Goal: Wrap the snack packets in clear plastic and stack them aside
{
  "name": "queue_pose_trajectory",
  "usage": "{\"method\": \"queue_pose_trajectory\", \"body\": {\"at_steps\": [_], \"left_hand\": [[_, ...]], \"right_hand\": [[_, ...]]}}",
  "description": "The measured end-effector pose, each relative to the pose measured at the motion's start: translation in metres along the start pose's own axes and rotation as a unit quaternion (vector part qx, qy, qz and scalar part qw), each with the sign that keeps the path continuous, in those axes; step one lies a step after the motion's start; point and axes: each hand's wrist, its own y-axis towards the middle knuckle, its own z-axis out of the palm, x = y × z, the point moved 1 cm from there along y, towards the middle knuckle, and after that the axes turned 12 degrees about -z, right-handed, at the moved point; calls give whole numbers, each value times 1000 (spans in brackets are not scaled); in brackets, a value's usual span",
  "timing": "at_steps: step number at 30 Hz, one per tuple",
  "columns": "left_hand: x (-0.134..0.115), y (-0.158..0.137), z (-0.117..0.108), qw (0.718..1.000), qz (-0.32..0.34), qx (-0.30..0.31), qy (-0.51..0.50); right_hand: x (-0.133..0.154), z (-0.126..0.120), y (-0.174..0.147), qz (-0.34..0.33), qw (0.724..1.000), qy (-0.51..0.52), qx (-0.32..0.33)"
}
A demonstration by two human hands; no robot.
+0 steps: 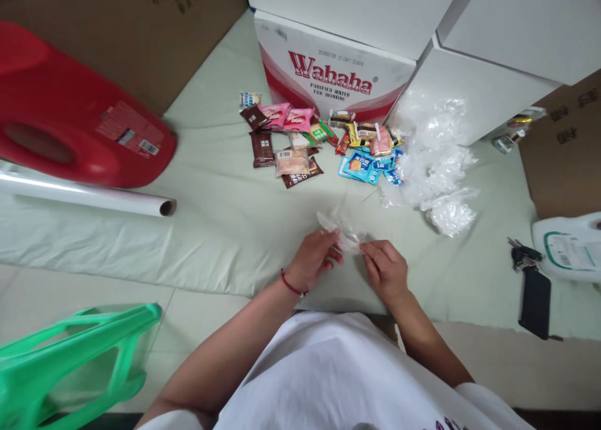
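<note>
Currently at bag-handling step, as judged: working a clear plastic bag [348, 238] w/ both hands, centred near front edge of light-green cloth [225, 230]. Contact w/ cloth: cannot tell.

L hand [313, 258]: thumb and fingers closed on bag's left side. R hand [385, 267]: thumb and forefinger pinched on bag's right side, other fingers curled in. Bag mouth, parted or sealed: cannot tell. Contents, if any: cannot tell.

Ref. layout: beyond bag, well apart from both hands, brown pkts [262, 149], pink pkts [277, 116] and blue pkts [360, 165], all lying loose before Wahaha carton [333, 67]. Just beside blue pkts, on R side: heap of clear plastic [439, 167].

Next move, est.: calls for locating bag mouth by feel, then rubbing film layers apart between fingertips, w/ one side pinched for ctrl. Use light, even tension. Caution: thin, crumpled film, prob. prone to clinging, slipping or tearing if over-pulled. Check both pinch pts. before shifting either hand.
</note>
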Motion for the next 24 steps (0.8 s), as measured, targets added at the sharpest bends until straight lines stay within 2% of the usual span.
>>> {"method": "queue_pose_trajectory", "body": {"at_steps": [3, 6, 10, 12, 16, 18, 19, 21, 22, 24], "left_hand": [[7, 7, 2, 995, 57, -54, 57], [14, 4, 4, 981, 123, -77, 127], [20, -6, 9, 980, 153, -13, 126], [20, -8, 4, 985, 148, -2, 92], [17, -7, -23, 988, 134, -69, 31], [17, -7, -36, 987, 127, -95, 20], [17, -9, -41, 984, 133, -114, 19], [18, -15, -43, 975, 164, -150, 21], [17, -19, -40, 972, 179, -151, 26], [16, -27, -26, 976, 185, -105, 46]], "right_hand": [[-1, 0, -5, 38, 996, 73, 29], [-7, 0, -7, 142, 979, 147, -4], [-12, 10, 0, 256, 952, 165, -22], [-12, 14, 6, 304, 931, 199, -42], [-18, 13, 15, 395, 861, 304, -103], [-22, 10, 15, 417, 841, 326, -112], [-24, 8, 14, 415, 846, 312, -119], [-25, 4, 10, 375, 887, 227, -146], [-22, 3, 9, 337, 912, 165, -166], [-12, 3, 7, 238, 951, 51, -190]]}}
